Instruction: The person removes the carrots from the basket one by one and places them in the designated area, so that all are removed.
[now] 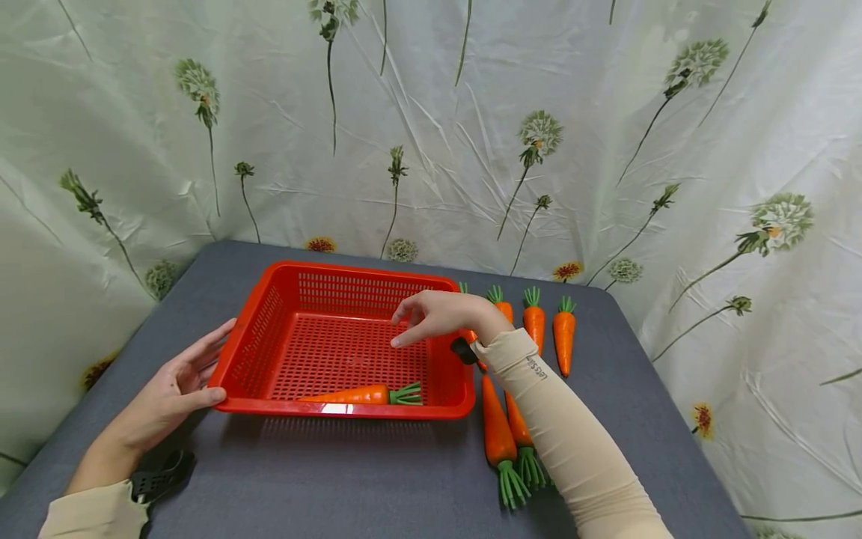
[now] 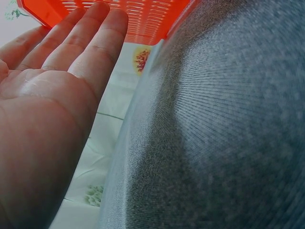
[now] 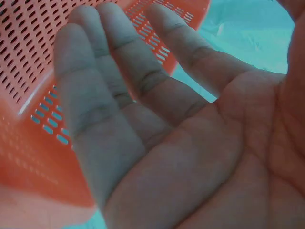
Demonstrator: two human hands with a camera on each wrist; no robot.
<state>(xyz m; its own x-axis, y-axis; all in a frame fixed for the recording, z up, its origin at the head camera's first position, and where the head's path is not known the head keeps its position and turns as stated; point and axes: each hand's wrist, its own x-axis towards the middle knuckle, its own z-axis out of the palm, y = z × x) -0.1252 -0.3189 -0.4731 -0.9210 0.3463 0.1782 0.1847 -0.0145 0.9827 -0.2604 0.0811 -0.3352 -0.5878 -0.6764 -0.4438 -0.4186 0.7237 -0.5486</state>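
A red plastic basket (image 1: pixel 350 348) with slotted walls stands on the grey table. One orange carrot (image 1: pixel 350 394) with green tops lies inside along its front wall. At the basket's left front corner my left hand (image 1: pixel 158 397) touches the rim with its thumb; its fingers, fairly straight, rest against the outer left wall, as the left wrist view also shows. My right hand (image 1: pixel 441 314) hovers over the basket's right part, fingers loosely bent and apart, nothing in it. In the right wrist view its palm (image 3: pixel 190 157) is bare, with slotted basket walls (image 3: pixel 28 52) beyond the fingers.
To the right of the basket lie several more carrots: a far row including one carrot (image 1: pixel 564 340) at its right end, and a nearer pair including one carrot (image 1: pixel 497 427). My right forearm (image 1: pixel 572 434) partly covers them. A flowered curtain (image 1: pixel 438 135) hangs behind the table (image 1: pixel 323 486).
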